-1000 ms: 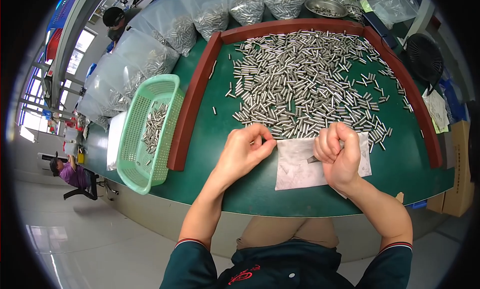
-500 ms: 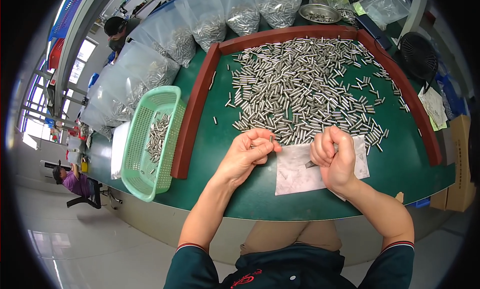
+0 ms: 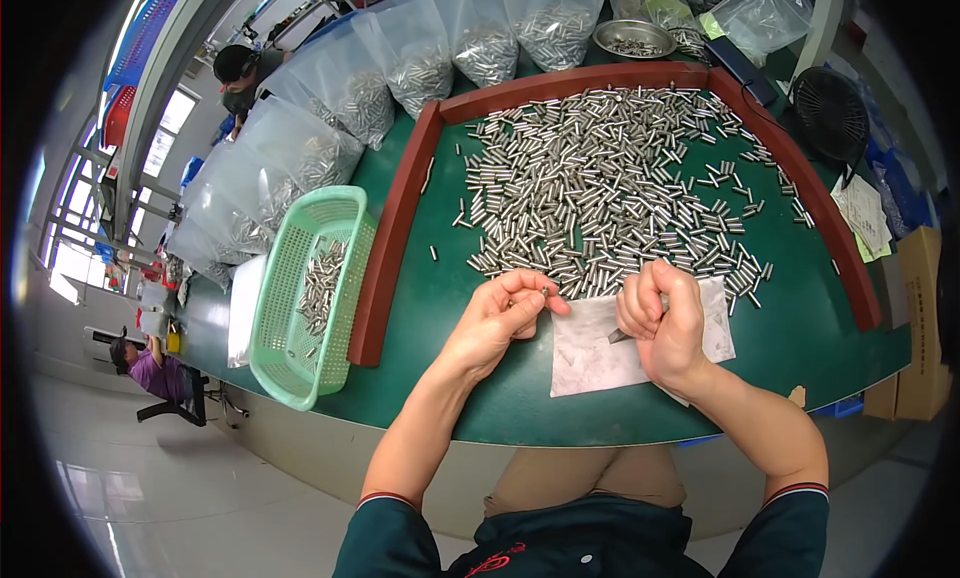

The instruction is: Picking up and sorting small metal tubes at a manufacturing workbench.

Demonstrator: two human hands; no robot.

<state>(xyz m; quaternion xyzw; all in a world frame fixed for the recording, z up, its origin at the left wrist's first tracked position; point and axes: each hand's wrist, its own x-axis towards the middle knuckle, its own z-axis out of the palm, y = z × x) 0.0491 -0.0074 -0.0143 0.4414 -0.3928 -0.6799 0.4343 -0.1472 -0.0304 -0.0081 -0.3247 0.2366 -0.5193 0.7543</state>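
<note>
My left hand [image 3: 488,326] is closed, pinching a small metal pin [image 3: 545,292] between thumb and fingertips. Just right of it, my right hand [image 3: 668,328] is wrapped round a tool whose grey, flat tip [image 3: 618,335] pokes out below the fingers; the rest of it is hidden, so I cannot tell its kind. Under the right hand lies a smudged white cloth [image 3: 585,368]. Beyond both hands spreads a large heap of loose, shiny metal pins [image 3: 600,178] on the green tabletop [image 3: 420,378].
A dark red wooden frame [image 3: 398,238] borders the heap. Left of it stands a light green plastic basket [image 3: 268,323] with pins inside. Clear bags of pins [image 3: 420,63] line the back, near a metal bowl [image 3: 635,40]. A black fan [image 3: 830,113] stands at right. Two people are farther off at left.
In my left fingers the pin has turned from upright to showing mostly its end. My right hand keeps its grip on the tool. The whole view has shifted slightly.
</note>
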